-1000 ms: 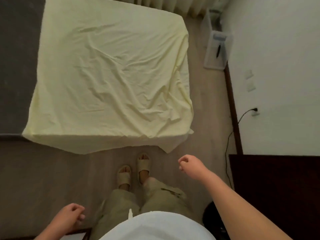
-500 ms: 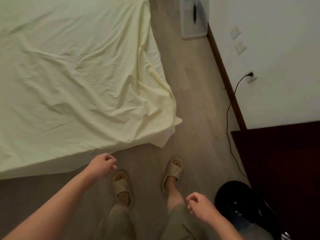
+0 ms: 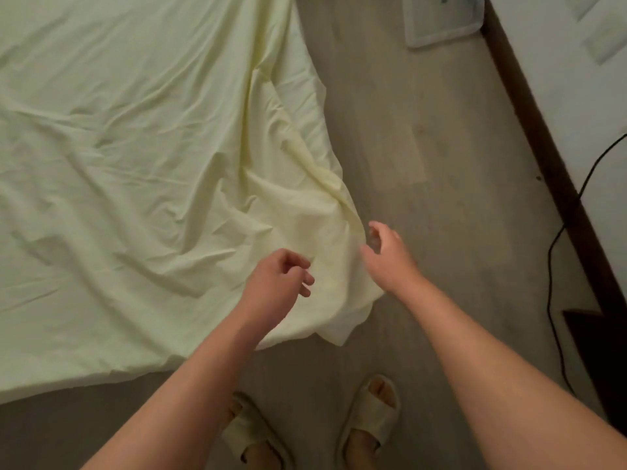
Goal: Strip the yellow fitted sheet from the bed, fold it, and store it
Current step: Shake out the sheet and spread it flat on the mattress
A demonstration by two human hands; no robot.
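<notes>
The sheet [image 3: 142,171] lies rumpled over the bed, its near corner drooping to the floor [image 3: 424,164]. The left hand [image 3: 276,286] hovers above that corner, fingers loosely curled, grasping nothing. The right hand [image 3: 386,256] reaches just beside its edge, fingers relaxed, empty.

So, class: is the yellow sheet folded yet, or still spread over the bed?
Spread, not folded. The yellow sheet lies wrinkled across the bed, its near corner hanging loose toward the floor; the left hand and right hand hold nothing.
</notes>
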